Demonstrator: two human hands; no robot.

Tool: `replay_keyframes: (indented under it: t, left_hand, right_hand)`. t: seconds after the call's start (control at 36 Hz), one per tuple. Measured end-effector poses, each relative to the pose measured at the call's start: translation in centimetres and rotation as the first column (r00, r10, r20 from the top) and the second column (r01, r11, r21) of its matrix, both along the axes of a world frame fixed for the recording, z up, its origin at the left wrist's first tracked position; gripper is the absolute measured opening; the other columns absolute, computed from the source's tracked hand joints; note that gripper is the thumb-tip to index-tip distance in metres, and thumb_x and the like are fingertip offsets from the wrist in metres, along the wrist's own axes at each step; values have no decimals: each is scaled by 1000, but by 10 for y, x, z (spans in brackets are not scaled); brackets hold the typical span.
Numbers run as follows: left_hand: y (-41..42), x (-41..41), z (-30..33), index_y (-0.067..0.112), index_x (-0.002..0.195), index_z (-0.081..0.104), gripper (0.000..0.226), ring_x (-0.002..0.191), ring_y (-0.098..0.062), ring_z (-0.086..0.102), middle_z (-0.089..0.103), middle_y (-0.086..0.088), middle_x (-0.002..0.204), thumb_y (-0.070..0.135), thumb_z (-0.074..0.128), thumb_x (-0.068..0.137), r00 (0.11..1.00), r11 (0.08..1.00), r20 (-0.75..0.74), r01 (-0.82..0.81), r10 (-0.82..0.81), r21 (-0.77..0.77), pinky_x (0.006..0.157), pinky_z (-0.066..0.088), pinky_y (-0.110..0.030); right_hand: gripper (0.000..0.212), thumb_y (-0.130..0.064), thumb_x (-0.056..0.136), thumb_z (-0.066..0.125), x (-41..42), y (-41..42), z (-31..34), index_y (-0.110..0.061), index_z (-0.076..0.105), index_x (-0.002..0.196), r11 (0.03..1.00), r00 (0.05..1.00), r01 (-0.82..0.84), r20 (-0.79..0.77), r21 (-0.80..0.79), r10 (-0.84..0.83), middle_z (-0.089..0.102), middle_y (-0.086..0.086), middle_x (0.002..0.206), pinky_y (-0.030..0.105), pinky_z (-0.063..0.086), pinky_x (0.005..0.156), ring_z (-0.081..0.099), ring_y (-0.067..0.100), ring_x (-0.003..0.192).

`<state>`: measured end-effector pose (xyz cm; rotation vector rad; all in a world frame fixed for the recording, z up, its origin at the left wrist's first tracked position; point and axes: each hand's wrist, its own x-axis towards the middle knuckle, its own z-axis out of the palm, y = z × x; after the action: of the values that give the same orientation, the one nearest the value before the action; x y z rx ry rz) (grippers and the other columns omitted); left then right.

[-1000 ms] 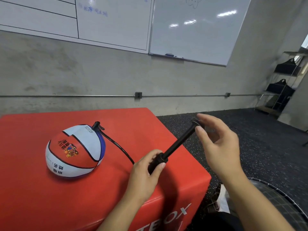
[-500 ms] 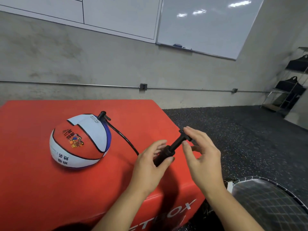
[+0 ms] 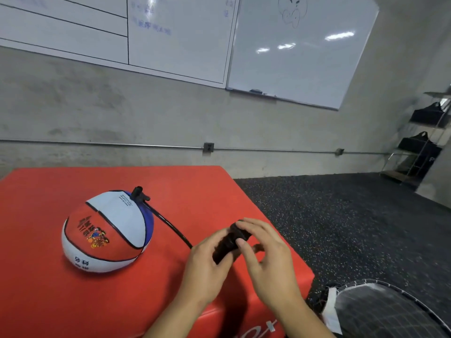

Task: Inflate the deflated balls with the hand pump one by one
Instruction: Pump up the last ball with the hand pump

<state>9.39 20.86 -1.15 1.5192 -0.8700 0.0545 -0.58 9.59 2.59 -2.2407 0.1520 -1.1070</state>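
Head view: ball (image 3: 107, 230) at left on red box (image 3: 48, 301), hose (image 3: 168, 226) plugged in; left hand (image 3: 207, 262) grips pump (image 3: 225, 243), right hand (image 3: 266, 250) clasps its handle; hard strokes risk yanking the needle out.

Red padded counter (image 3: 48, 301) against a grey concrete wall. Red, white and blue ball (image 3: 107, 231) sits on it, left of centre. Black nozzle (image 3: 139, 194) plugged in at the ball's top right; thin black hose (image 3: 168, 226) runs from it down to the black hand pump (image 3: 228, 242). Left hand (image 3: 207, 262) grips the pump barrel; right hand (image 3: 266, 254) curls round its upper end, the two hands close together. Whiteboards (image 3: 288, 52) above, dark speckled floor (image 3: 341, 220) to the right.
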Motion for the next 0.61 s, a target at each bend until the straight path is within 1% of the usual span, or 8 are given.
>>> replay_keyframes:
  t: [0.08,0.14,0.19,0.25,0.33,0.39,0.47,0.61]
  left_hand:
    - [0,-1,-2,41,121,70,36,106,-12,73,76,14,113,32,67,86,1000,1000,-17,10,-10,20,96,57,-43]
    - [-2,-1,-6,38,118,68,32,96,-15,72,76,9,103,30,71,87,1000,999,-15,5,-5,48,92,57,-48]
    - [-3,0,-8,39,118,68,33,96,-16,71,75,11,101,30,72,86,1000,998,-17,-4,5,61,92,56,-47]
    - [-3,1,-10,40,121,69,36,102,-13,71,76,15,106,29,74,86,1000,998,-23,-11,12,70,96,56,-44]
    - [-4,4,-12,37,124,70,37,108,-11,71,76,17,111,29,76,88,1000,997,-27,0,2,80,99,55,-43]
    - [-3,6,-12,35,123,71,37,109,-10,71,76,18,111,22,78,89,999,998,-40,12,-10,64,101,55,-42]
    - [-2,8,-11,35,120,72,37,105,-9,72,77,18,108,18,80,88,999,998,-45,32,-29,57,100,55,-40]
    - [-2,11,-6,44,113,69,38,93,-13,71,77,11,98,20,78,85,995,995,-60,81,-77,63,94,55,-38]
  right_hand:
    - [35,-3,94,74,-5,-1,12,-27,75,120,999,999,21,25,-37,-20,68,-18,125,20,53,85,64,5,120]
    - [35,-2,95,73,-8,-3,26,-28,75,119,999,997,38,70,-7,-37,69,-15,124,20,52,86,65,9,120]
    - [36,-2,96,71,-13,-10,45,-30,74,118,999,988,50,143,22,-53,70,-15,123,21,51,89,66,11,119]
    - [36,-4,97,70,-17,-19,65,-32,73,118,996,976,63,205,62,-75,71,-14,122,28,53,94,67,13,116]
    - [32,-9,97,72,-23,-29,84,-32,73,119,990,978,48,196,130,-74,73,-13,120,38,56,97,68,11,115]
    - [29,-11,97,72,-25,-29,85,-29,75,120,993,983,56,169,100,-72,72,-15,122,41,55,100,67,10,119]
    - [26,-13,97,72,-24,-26,79,-26,77,119,994,982,80,168,74,-91,72,-15,122,36,53,102,66,7,121]
    - [28,-8,96,72,-17,-16,63,-24,76,118,995,984,76,156,68,-86,71,-13,122,10,48,88,66,-1,113]
